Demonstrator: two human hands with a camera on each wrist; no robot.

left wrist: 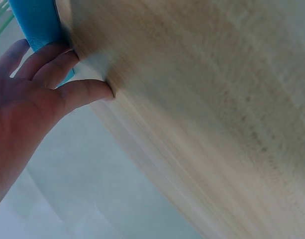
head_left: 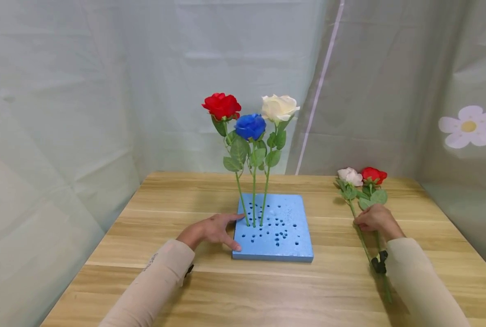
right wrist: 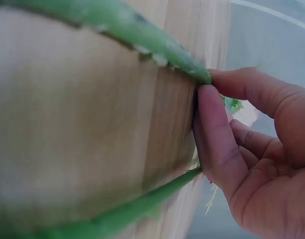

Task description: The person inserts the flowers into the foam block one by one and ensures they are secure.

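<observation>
A blue foam block (head_left: 288,245) with many holes holds three upright artificial roses: a red rose (head_left: 221,106), a blue rose (head_left: 250,126) and a cream rose (head_left: 280,108). My left hand (head_left: 214,229) rests at the block's left side, thumb and fingers spread and fairly straight; in the left wrist view its fingertips touch the block (left wrist: 39,22). On the right, my right hand (head_left: 377,220) pinches the green stem (right wrist: 157,42) of a pale pink rose (head_left: 350,176) between thumb and forefinger. Beside it lies another red rose (head_left: 374,175), its stem (right wrist: 142,204) passing under the hand.
The wooden table (head_left: 145,277) carries the block in its middle and the two loose roses at right. Grey-white cloth (head_left: 169,91) hangs behind and at the sides, with a printed flower (head_left: 469,126) on the right.
</observation>
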